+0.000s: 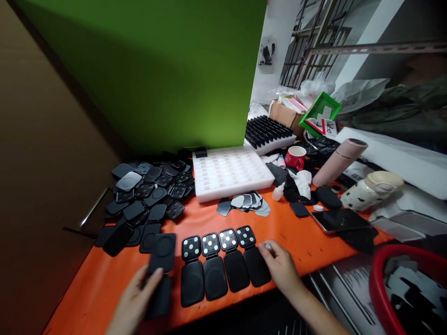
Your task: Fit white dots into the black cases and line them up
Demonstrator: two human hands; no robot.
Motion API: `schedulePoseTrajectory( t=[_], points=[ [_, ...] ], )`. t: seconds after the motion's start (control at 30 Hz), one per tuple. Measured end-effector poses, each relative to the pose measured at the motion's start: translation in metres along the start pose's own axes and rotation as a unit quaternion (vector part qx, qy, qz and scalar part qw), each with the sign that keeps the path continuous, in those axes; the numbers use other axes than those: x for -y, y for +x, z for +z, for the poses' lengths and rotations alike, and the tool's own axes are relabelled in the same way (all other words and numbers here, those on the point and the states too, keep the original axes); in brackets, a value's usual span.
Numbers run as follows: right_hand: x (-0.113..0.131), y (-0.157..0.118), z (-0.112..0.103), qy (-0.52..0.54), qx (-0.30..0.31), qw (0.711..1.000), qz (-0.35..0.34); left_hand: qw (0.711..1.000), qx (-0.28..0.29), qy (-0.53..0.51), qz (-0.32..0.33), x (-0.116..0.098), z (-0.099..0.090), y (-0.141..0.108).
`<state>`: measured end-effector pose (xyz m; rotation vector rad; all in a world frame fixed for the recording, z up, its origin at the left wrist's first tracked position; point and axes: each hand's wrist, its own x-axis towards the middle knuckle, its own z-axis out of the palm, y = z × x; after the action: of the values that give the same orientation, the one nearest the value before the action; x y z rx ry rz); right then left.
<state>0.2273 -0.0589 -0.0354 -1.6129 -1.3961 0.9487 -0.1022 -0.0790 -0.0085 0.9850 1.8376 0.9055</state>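
My left hand (pixel 134 295) grips a black folding two-panel case (pixel 163 253), opened out and blurred by motion. A round outline shows on its upper panel. To its right, several similar cases (pixel 215 278) lie unfolded in a row, each with pale round dots on its smaller upper panel. My right hand (pixel 281 267) is closed beside the rightmost case (pixel 256 266), thumb and fingers pinched together. A small greyish tip shows between those fingers, but I cannot make out what it is. Beyond the row lies a pile of thin grey plates (pixel 247 202).
A heap of black cases (pixel 146 195) covers the left of the orange table (pixel 296 249). Behind stands a white foam tray (pixel 232 174). To the right are a dropper bottle (pixel 278 191), a red mug (pixel 295 158), a pink flask (pixel 340 160), a phone (pixel 342 219) and a red tub (pixel 379 274).
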Motion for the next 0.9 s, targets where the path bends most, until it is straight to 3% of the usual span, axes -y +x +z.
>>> schedulePoseTrajectory(
  t=[0.1, 0.17, 0.23, 0.3, 0.37, 0.4, 0.43, 0.5, 0.57, 0.6, 0.67, 0.77, 0.9],
  points=[
    [0.031, 0.002, 0.016, 0.124, 0.096, 0.987, 0.04, 0.971, 0.2, -0.127, 0.013, -0.021, 0.065, -0.024],
    [0.047, 0.006, 0.02, 0.205, 0.148, 0.966, 0.059, 0.946, 0.281, -0.158, 0.016, -0.029, 0.094, -0.031],
    [0.059, 0.009, 0.018, 0.242, 0.171, 0.953, 0.063, 0.936, 0.31, -0.164, 0.031, -0.033, 0.107, -0.032],
    [0.068, 0.008, 0.012, 0.229, 0.138, 0.963, 0.032, 0.947, 0.262, -0.177, 0.057, -0.036, 0.107, -0.029],
    [0.075, 0.003, 0.005, 0.184, 0.074, 0.978, -0.059, 0.959, 0.16, -0.231, 0.045, -0.039, 0.103, -0.029],
    [0.077, -0.001, 0.003, 0.152, 0.053, 0.978, -0.131, 0.953, 0.13, -0.275, 0.011, -0.04, 0.101, -0.03],
    [0.078, -0.006, 0.003, 0.11, 0.049, 0.969, -0.216, 0.935, 0.137, -0.324, -0.041, -0.042, 0.099, -0.033],
    [0.076, -0.017, 0.004, 0.004, 0.099, 0.923, -0.372, 0.866, 0.243, -0.404, -0.165, -0.045, 0.098, -0.041],
    [0.073, -0.028, 0.007, -0.07, 0.172, 0.881, -0.436, 0.792, 0.344, -0.443, -0.241, -0.047, 0.099, -0.05],
    [0.07, -0.032, 0.007, -0.086, 0.2, 0.88, -0.421, 0.777, 0.355, -0.455, -0.252, -0.048, 0.099, -0.052],
    [0.067, -0.039, 0.005, -0.077, 0.236, 0.911, -0.33, 0.784, 0.327, -0.474, -0.232, -0.049, 0.101, -0.054],
    [0.065, -0.04, -0.001, -0.03, 0.247, 0.951, -0.181, 0.812, 0.315, -0.46, -0.173, -0.047, 0.102, -0.052],
    [0.072, -0.03, 0.001, -0.021, 0.198, 0.971, -0.131, 0.886, 0.327, -0.329, -0.025, -0.038, 0.108, -0.051]
  ],
)
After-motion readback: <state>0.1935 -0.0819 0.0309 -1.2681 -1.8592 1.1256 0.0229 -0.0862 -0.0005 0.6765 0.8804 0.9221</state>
